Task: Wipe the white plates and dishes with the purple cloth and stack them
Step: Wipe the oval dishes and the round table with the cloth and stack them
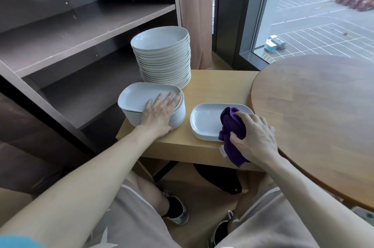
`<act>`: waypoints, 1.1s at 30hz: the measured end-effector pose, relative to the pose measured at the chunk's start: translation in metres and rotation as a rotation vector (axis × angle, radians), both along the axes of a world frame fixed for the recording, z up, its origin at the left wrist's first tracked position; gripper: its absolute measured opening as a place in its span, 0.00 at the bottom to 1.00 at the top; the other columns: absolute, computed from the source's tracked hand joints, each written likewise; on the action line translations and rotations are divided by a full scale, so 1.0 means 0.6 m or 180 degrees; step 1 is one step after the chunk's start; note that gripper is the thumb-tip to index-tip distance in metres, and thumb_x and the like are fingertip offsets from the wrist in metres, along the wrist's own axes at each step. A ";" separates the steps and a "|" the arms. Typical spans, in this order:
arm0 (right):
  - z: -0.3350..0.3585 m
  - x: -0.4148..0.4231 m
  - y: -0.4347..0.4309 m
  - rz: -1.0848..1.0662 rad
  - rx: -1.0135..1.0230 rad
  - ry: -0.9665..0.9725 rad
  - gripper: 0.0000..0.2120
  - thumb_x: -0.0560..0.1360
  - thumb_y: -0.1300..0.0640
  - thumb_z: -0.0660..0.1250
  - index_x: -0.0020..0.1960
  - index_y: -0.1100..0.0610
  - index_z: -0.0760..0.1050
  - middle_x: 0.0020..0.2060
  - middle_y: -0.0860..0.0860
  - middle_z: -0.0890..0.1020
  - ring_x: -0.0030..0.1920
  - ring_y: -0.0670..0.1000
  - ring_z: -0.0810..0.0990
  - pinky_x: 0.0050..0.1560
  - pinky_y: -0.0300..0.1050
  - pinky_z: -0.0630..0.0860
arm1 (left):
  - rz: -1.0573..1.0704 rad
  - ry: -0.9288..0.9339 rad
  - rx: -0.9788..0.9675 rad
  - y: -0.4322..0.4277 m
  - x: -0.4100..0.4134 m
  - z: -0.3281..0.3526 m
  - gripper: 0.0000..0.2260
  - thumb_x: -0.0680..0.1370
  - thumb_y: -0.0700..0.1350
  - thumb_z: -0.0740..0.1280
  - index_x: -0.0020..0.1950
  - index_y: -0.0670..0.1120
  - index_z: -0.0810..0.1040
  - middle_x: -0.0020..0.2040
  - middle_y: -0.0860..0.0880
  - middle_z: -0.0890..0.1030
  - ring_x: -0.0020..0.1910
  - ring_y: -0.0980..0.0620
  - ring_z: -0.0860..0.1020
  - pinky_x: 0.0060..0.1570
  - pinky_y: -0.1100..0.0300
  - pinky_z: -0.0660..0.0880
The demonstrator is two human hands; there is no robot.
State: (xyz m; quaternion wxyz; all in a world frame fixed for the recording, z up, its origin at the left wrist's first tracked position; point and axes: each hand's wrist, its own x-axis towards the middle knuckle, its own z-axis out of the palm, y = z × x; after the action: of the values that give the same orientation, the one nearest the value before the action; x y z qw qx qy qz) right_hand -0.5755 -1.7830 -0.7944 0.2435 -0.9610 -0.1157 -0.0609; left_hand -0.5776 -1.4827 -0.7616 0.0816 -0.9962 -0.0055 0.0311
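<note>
Purple cloth [232,124] on white dishes [204,121]

Bare forearms, no sleeves past the elbow; bit of light blue sleeve [18,241] at lower left. Grey-beige shorts [129,225] with white side piping and white star print. Black sneakers [176,209], white soles, dark ankle socks. No rings or watch visible.

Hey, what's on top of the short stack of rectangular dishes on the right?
The purple cloth lies bunched on the near right corner of the short stack, gripped by the right hand. The rest of the top dish is bare. The corner under the cloth and hand is hidden.
</note>
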 end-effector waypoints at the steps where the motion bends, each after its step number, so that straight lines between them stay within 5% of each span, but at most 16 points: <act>1: 0.000 0.000 0.000 -0.0013 -0.0017 -0.0004 0.30 0.75 0.43 0.69 0.75 0.44 0.67 0.67 0.49 0.75 0.65 0.55 0.70 0.61 0.56 0.66 | -0.0011 0.0005 -0.0021 0.008 0.002 0.002 0.56 0.73 0.53 0.78 0.82 0.57 0.35 0.85 0.51 0.48 0.83 0.43 0.50 0.80 0.44 0.52; 7: -0.003 0.001 0.002 -0.0045 -0.0108 -0.0004 0.30 0.75 0.42 0.69 0.74 0.45 0.67 0.66 0.49 0.76 0.64 0.56 0.70 0.62 0.57 0.67 | 0.0025 -0.0033 -0.0282 0.005 0.004 -0.003 0.54 0.74 0.50 0.78 0.83 0.57 0.38 0.85 0.52 0.48 0.83 0.44 0.49 0.80 0.47 0.49; 11: -0.002 0.003 0.002 -0.0047 -0.0144 0.0043 0.29 0.74 0.41 0.67 0.74 0.44 0.67 0.66 0.48 0.76 0.64 0.55 0.70 0.62 0.57 0.67 | -0.0124 -0.0327 -0.0357 -0.010 -0.001 0.011 0.52 0.74 0.60 0.74 0.84 0.52 0.41 0.84 0.43 0.45 0.83 0.42 0.43 0.81 0.46 0.44; 14: 0.000 0.008 0.002 -0.0031 -0.0225 0.0113 0.28 0.74 0.41 0.66 0.73 0.43 0.67 0.65 0.48 0.76 0.63 0.55 0.70 0.61 0.55 0.67 | -0.0811 -0.1113 -0.0886 -0.057 -0.020 0.010 0.41 0.76 0.58 0.71 0.82 0.45 0.55 0.81 0.41 0.58 0.80 0.40 0.56 0.78 0.41 0.58; 16: 0.003 0.012 0.005 -0.0042 -0.0290 0.0194 0.26 0.74 0.40 0.66 0.71 0.42 0.68 0.63 0.47 0.76 0.62 0.55 0.70 0.60 0.54 0.67 | -0.1018 -0.0887 -0.1604 -0.097 -0.028 -0.008 0.39 0.77 0.56 0.70 0.81 0.48 0.55 0.79 0.46 0.60 0.78 0.46 0.61 0.74 0.43 0.67; 20: 0.011 0.023 0.021 -0.0043 -0.0532 0.0364 0.23 0.73 0.40 0.62 0.67 0.41 0.70 0.59 0.46 0.75 0.60 0.54 0.70 0.59 0.54 0.66 | -0.0267 -0.0013 -0.2443 -0.130 -0.023 -0.060 0.56 0.70 0.70 0.72 0.83 0.54 0.39 0.84 0.55 0.43 0.82 0.56 0.44 0.79 0.54 0.48; 23: 0.016 0.036 0.027 -0.0018 -0.0656 0.0501 0.21 0.73 0.40 0.62 0.65 0.42 0.71 0.58 0.46 0.74 0.61 0.54 0.70 0.58 0.54 0.63 | 0.0234 0.0178 -0.2963 -0.125 -0.010 -0.080 0.66 0.59 0.77 0.74 0.83 0.53 0.40 0.83 0.54 0.49 0.80 0.56 0.49 0.77 0.54 0.53; 26: 0.014 0.038 0.026 -0.0024 -0.0705 0.0485 0.21 0.72 0.39 0.61 0.64 0.42 0.71 0.57 0.46 0.74 0.59 0.54 0.70 0.55 0.53 0.63 | 0.0312 0.0146 -0.3059 -0.116 -0.007 -0.095 0.68 0.53 0.83 0.69 0.83 0.56 0.43 0.80 0.54 0.58 0.78 0.54 0.56 0.73 0.56 0.58; 33: 0.003 0.049 0.046 -0.0208 -0.1073 -0.0044 0.19 0.75 0.41 0.62 0.63 0.46 0.72 0.58 0.49 0.77 0.58 0.56 0.73 0.55 0.55 0.66 | 0.0408 -0.0080 -0.2911 -0.115 -0.012 -0.119 0.63 0.57 0.84 0.65 0.82 0.58 0.43 0.82 0.58 0.54 0.80 0.55 0.54 0.78 0.52 0.57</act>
State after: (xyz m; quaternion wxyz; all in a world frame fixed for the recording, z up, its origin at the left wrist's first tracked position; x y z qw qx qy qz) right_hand -0.5462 -1.7551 -0.7925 0.0759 -0.9911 -0.0947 -0.0551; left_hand -0.5845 -1.5516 -0.8333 -0.3684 -0.9278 -0.0538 0.0233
